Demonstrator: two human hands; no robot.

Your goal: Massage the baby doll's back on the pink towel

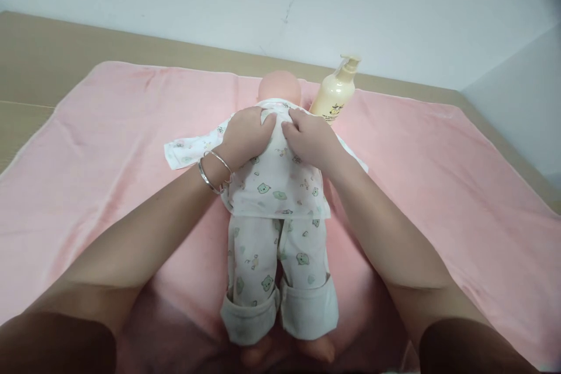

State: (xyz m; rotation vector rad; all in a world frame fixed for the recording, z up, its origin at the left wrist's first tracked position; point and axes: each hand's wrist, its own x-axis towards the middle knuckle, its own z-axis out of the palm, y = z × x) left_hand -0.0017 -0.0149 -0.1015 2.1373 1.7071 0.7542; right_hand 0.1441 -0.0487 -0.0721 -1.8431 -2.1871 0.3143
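Note:
A baby doll (279,85) lies with its bald head away from me and its feet toward me, no face showing. It wears a white printed top (280,190) and matching trousers (256,257) with turned-up cuffs. On the left of its upper back rests my left hand (248,133), a bracelet at the wrist, fingers spread on the cloth. My right hand (310,137) lies on the right of the upper back, thumb and fingers apart. Both palms are hidden. The thumbs point toward each other near the middle.
A pale yellow pump bottle (335,93) stands beside the doll's head on the right. Under everything is a pink blanket (131,187) on a wooden surface (44,41). Behind rises a white wall (197,6) with cracks.

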